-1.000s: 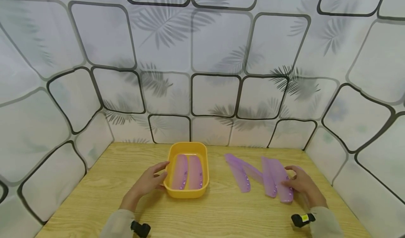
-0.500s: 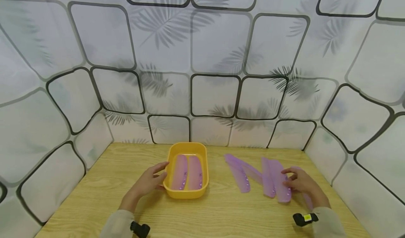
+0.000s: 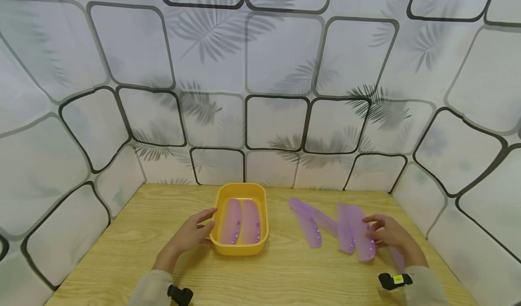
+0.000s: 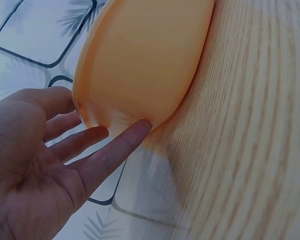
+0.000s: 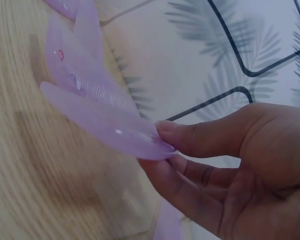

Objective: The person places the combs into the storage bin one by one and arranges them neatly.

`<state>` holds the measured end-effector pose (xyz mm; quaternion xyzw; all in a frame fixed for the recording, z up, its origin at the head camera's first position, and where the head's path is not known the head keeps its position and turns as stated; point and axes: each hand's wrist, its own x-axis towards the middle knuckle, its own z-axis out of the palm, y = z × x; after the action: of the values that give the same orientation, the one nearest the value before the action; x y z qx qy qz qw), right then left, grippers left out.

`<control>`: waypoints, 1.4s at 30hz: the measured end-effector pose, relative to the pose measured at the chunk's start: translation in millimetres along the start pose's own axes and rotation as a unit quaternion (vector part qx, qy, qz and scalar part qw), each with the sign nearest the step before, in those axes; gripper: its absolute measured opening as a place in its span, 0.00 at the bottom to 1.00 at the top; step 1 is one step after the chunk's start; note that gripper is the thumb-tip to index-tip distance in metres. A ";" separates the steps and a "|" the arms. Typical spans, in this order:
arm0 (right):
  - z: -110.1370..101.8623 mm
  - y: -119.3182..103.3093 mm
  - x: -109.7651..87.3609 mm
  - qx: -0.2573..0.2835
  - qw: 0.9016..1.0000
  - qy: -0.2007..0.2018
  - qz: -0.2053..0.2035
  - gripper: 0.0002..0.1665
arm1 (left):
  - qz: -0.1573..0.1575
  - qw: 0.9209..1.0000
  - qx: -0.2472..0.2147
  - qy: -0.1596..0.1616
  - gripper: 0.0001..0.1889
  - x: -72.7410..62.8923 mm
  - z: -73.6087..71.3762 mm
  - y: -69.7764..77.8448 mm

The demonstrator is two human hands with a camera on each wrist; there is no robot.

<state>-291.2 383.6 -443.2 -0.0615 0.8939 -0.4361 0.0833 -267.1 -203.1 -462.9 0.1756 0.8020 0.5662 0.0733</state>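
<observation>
My left hand [image 3: 193, 231] touches the left wall of a yellow plastic box [image 3: 241, 250]. In the left wrist view its fingers [image 4: 122, 145] lie mostly straight against the outer wall, with the thumb at the rim. Two translucent purple combs lie side by side in the box, a left comb [image 3: 232, 222] and a right comb [image 3: 251, 222]. On the right, my right hand [image 3: 390, 236] pinches the end of a purple comb [image 5: 107, 122] between thumb and fingers. Another comb [image 5: 80, 65], its teeth showing, lies close behind the held one.
More purple combs lie on the wooden table [image 3: 285, 274]: a slanted comb [image 3: 307, 227], a comb [image 3: 323, 220] crossing it at the top, and a comb [image 3: 396, 258] partly hidden beneath the right hand. Patterned cloth walls [image 3: 277, 120] enclose the table's back and sides.
My right hand has shifted slightly to the right, and the pinched comb has moved a little. More of the comb beneath that hand shows. The left hand and box stay put.
</observation>
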 end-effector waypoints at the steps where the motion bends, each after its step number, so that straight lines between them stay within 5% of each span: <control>1: -0.2 -1.0 -0.5 0.002 1.000 -0.001 0.001 0.29 | 0.000 1.000 0.000 0.000 0.31 0.0 0.1 0.0; 42: 12.9 -23.0 0.7 0.028 0.999 0.011 -0.034 0.28 | 0.000 1.000 -0.006 0.002 0.31 0.6 1.0 -5.1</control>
<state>-288.5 359.5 -432.9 -0.0842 0.8795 -0.4645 0.0603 -268.3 -203.5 -468.0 0.1735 0.7990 0.5712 0.0727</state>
